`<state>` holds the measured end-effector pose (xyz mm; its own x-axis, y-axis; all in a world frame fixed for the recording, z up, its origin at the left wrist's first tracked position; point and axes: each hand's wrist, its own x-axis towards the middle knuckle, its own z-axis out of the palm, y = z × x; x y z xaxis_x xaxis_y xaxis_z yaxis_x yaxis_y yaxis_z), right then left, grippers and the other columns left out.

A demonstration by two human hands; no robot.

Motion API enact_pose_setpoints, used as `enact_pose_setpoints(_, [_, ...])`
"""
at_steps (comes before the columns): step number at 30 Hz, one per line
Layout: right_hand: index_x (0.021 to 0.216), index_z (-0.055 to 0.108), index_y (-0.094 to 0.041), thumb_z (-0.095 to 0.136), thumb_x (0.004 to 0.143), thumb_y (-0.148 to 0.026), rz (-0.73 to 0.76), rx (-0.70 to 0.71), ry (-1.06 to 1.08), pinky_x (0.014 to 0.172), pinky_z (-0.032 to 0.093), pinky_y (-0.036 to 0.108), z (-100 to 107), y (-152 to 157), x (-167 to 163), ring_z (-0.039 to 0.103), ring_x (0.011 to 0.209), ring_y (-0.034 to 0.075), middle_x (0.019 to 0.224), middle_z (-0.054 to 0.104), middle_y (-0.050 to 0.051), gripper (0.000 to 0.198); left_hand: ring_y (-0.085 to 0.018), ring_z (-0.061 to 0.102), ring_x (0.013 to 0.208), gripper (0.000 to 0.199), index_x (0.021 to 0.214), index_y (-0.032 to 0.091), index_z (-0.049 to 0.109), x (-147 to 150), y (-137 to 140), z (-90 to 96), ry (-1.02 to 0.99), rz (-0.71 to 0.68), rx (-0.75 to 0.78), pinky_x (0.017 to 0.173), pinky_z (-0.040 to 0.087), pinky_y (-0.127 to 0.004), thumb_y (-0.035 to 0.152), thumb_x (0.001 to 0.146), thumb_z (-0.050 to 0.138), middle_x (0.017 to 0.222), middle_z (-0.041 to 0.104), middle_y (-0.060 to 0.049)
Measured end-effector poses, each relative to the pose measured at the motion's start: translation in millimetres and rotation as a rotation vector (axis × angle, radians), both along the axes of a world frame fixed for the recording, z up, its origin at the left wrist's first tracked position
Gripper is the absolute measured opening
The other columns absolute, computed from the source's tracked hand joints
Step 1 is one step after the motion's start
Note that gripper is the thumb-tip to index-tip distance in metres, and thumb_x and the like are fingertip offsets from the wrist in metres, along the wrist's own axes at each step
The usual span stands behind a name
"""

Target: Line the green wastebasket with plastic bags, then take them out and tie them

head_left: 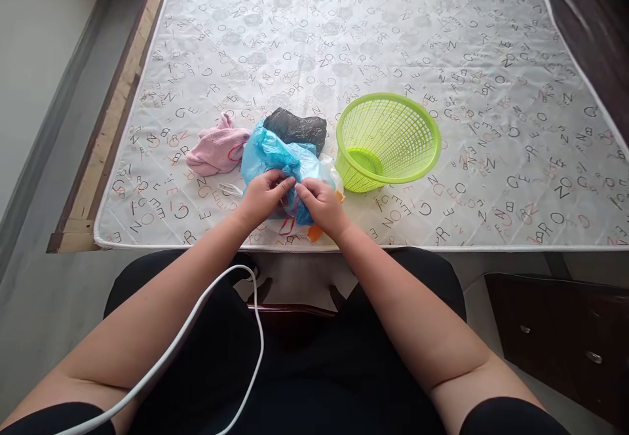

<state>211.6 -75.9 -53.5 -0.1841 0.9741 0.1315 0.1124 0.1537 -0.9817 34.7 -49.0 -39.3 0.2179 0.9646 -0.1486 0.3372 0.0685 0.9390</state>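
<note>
My left hand (269,192) and my right hand (322,202) are close together near the mattress's front edge, both closed on a crumpled blue plastic bag (272,150). Thumbs and fingertips pinch its gathered middle. Behind the bag lies a bunched black plastic bag (297,127). To the left is a rumpled pink cloth (219,149). An orange piece (314,232) and a red strip (287,226) show below my hands; what they belong to is hidden. Something white peeks out beside my right hand, partly covered by the blue bag.
A lime-green mesh basket (388,179) stands tilted toward me at the right of the bags. All this rests on a letter-printed mattress (491,48) in a wooden frame (111,127). A white cable (196,310) crosses my left forearm. Dark drawers (560,337) stand at the lower right.
</note>
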Motion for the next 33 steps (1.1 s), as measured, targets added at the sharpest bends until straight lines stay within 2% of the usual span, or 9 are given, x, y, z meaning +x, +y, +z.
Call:
enact_pose_setpoints(2, [0.088,0.057,-0.024,0.068,0.093,-0.055,-0.077,-0.059,0.041,0.069,0.044,0.030,-6,1,-1,0.050,0.069,0.014,0.073,0.052,-0.004,0.033,-0.015,0.059,0.055,0.033,0.081,0.019,0.067,1,0,2.8,-0.011,-0.012,0.017,0.053,0.046,-0.026,0.052,0.083,0.071,0.063,0.062,0.000])
enact_pose_setpoints(5, [0.108,0.059,-0.026,0.076,0.086,-0.058,-0.113,-0.150,0.137,0.066,0.045,0.028,-16,6,1,0.053,0.070,0.014,0.077,0.054,-0.005,0.042,-0.014,0.057,0.058,0.030,0.078,0.018,0.069,0,-1,8.8,0.042,-0.107,0.029,0.055,0.045,-0.026,0.047,0.083,0.069,0.064,0.062,-0.001])
enact_pose_setpoints(9, [0.093,0.061,-0.024,0.077,0.084,-0.061,-0.070,-0.214,0.201,0.065,0.046,0.027,-16,13,8,0.054,0.073,0.014,0.081,0.057,-0.002,0.041,-0.015,0.052,0.062,0.025,0.073,0.018,0.068,-4,0,14.2,0.177,-0.255,0.093,0.058,0.041,-0.027,0.041,0.081,0.065,0.065,0.060,0.000])
enact_pose_setpoints(12, [0.087,0.058,-0.025,0.076,0.085,-0.062,-0.169,-0.252,0.261,0.055,0.042,0.026,-11,15,15,0.049,0.066,0.013,0.077,0.053,-0.003,0.041,-0.016,0.053,0.068,0.018,0.068,0.019,0.062,-9,5,16.4,0.242,-0.272,0.158,0.063,0.041,-0.029,0.033,0.077,0.060,0.068,0.059,0.000])
enact_pose_setpoints(15, [0.087,0.055,-0.026,0.073,0.087,-0.063,-0.284,-0.269,0.327,0.050,0.040,0.024,-8,17,21,0.045,0.061,0.012,0.075,0.048,-0.004,0.042,-0.016,0.049,0.065,0.017,0.061,0.020,0.053,-14,10,16.1,0.342,-0.255,0.154,0.063,0.039,-0.030,0.028,0.075,0.056,0.063,0.053,0.000])
enact_pose_setpoints(17, [0.088,0.056,-0.026,0.072,0.087,-0.065,-0.285,-0.276,0.333,0.050,0.042,0.024,-8,18,23,0.047,0.062,0.012,0.076,0.049,-0.003,0.042,-0.017,0.050,0.066,0.016,0.064,0.020,0.056,-16,11,14.2,0.354,-0.233,0.125,0.064,0.040,-0.031,0.029,0.077,0.055,0.065,0.055,0.000])
enact_pose_setpoints(22, [0.085,0.063,-0.024,0.075,0.082,-0.069,-0.145,-0.304,0.240,0.053,0.046,0.025,-2,13,20,0.051,0.066,0.013,0.073,0.052,-0.002,0.047,-0.024,0.066,0.087,0.038,0.102,0.017,0.071,-12,8,3.9,0.115,-0.152,0.094,0.080,0.050,-0.035,0.052,0.087,0.065,0.093,0.073,-0.007])
enact_pose_setpoints(25, [0.084,0.064,-0.023,0.076,0.081,-0.069,-0.098,-0.271,0.184,0.055,0.046,0.025,2,9,16,0.051,0.066,0.013,0.072,0.054,-0.002,0.048,-0.024,0.066,0.085,0.044,0.100,0.016,0.070,-5,6,-1.2,0.003,-0.092,0.047,0.078,0.051,-0.035,0.056,0.081,0.075,0.094,0.074,-0.008])
enact_pose_setpoints(33, [0.091,0.055,-0.025,0.062,0.096,-0.066,-0.430,-0.206,0.179,0.059,0.047,0.028,-5,14,23,0.056,0.068,0.015,0.074,0.053,-0.002,0.041,-0.017,0.057,0.072,0.030,0.080,0.019,0.063,-6,12,-1.5,-0.036,0.053,0.024,0.066,0.043,-0.030,0.046,0.079,0.077,0.076,0.063,-0.002])
